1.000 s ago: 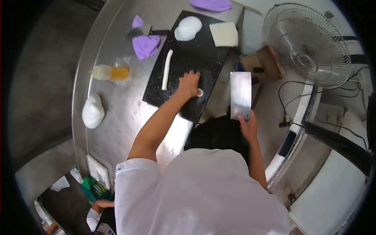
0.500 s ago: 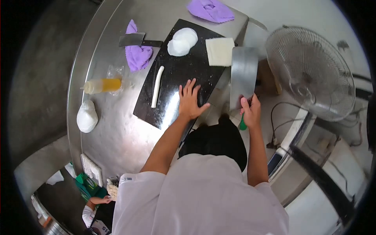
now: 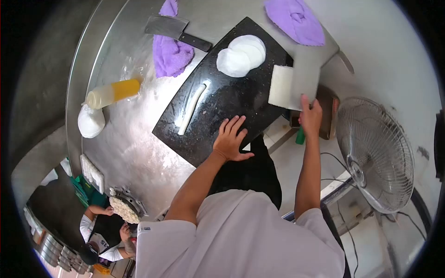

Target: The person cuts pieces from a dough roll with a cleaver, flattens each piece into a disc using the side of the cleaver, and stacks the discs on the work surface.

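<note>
My left hand (image 3: 228,145) spreads its fingers open by the black board (image 3: 222,99). My right hand (image 3: 312,119) grips a green-handled cleaver (image 3: 307,76), partly hiding a white sheet (image 3: 280,88).

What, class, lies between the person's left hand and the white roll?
In the head view, no object lies between the left hand and the white roll, just the speckled black board.
</note>
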{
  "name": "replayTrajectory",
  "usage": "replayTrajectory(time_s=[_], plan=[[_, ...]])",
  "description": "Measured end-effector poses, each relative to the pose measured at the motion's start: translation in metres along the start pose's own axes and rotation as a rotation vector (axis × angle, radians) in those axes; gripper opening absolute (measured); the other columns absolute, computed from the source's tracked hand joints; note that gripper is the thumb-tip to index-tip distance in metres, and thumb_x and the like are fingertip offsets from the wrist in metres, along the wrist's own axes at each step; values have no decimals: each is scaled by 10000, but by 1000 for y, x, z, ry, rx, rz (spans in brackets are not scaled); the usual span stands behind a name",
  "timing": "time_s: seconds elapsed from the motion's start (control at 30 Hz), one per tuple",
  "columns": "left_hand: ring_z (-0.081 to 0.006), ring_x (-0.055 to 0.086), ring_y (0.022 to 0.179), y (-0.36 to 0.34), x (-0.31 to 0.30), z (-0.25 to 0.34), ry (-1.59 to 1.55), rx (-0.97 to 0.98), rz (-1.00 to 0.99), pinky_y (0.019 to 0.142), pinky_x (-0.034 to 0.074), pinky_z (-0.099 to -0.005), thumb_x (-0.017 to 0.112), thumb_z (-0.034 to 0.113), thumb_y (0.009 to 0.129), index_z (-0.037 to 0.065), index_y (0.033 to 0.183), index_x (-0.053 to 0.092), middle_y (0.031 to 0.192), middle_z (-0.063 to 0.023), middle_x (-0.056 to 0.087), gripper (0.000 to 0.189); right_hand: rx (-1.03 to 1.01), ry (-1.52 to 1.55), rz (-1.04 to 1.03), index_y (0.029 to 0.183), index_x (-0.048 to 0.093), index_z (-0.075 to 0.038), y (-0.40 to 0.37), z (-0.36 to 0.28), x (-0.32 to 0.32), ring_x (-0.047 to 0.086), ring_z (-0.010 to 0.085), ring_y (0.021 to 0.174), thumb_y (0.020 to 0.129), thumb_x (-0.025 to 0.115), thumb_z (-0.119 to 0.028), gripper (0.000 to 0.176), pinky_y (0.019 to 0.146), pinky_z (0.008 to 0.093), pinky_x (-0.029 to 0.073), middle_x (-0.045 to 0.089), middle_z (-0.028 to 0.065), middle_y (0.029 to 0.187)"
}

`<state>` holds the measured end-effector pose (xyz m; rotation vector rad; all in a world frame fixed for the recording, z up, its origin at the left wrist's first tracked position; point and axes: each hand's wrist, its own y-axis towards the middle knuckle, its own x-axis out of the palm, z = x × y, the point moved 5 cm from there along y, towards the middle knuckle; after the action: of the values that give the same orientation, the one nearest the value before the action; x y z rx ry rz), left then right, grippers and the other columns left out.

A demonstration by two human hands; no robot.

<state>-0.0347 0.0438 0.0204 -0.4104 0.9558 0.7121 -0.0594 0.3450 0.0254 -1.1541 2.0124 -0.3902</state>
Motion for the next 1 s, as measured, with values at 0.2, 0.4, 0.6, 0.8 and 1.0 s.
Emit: replayTrajectory(time_s=[0.2, 0.4, 0.6, 0.8, 1.0], plan=[[-388, 399, 1420, -7, 2, -2, -96, 60, 77, 1161, 282, -568, 758, 672, 678, 69, 1101, 665, 1547, -203, 432, 743, -84, -77, 71, 1052, 643, 58, -9, 61, 31, 621, 227, 631, 1001, 631, -465, 526, 629, 384, 506, 662, 154, 843], [-379, 381, 1434, 5, -7, 0, -108, 191, 105, 1172, 257, -566, 772, 605, 680, 57, 1075, 650, 1556, -192, 419, 686, -129, 164, 136, 952, 638, 14, -81, 51, 25, 575, 160, 533, 981, 667, -475, 491, 510, 339, 448, 620, 89, 718], [-437, 520, 1253, 39, -31, -20, -513, 130, 429, 1047, 393, -508, 756, 290, 814, 51, 1094, 605, 1366, -226, 541, 398, -88, 143, 252, 869, 596, -14, -211, 115, 33, 556, 131, 502, 976, 679, -470, 475, 464, 315, 410, 565, 40, 600], [-458, 259, 1473, -20, -10, 5, 113, -11, 225, 1191, 130, -635, 747, 523, 823, 11, 1458, 428, 1566, -248, 324, 876, 144, 55, 213, 983, 649, 30, -275, 206, 62, 632, 203, 587, 948, 716, -449, 486, 568, 366, 491, 639, 111, 671], [-437, 230, 1497, 7, -37, -33, -536, -165, 590, 1208, 134, -630, 708, 478, 888, -44, 1452, 373, 1559, -295, 284, 837, -280, -49, -21, 1130, 699, 5, -259, 162, 86, 693, 334, 911, 835, 813, -448, 553, 850, 416, 523, 733, 200, 987]])
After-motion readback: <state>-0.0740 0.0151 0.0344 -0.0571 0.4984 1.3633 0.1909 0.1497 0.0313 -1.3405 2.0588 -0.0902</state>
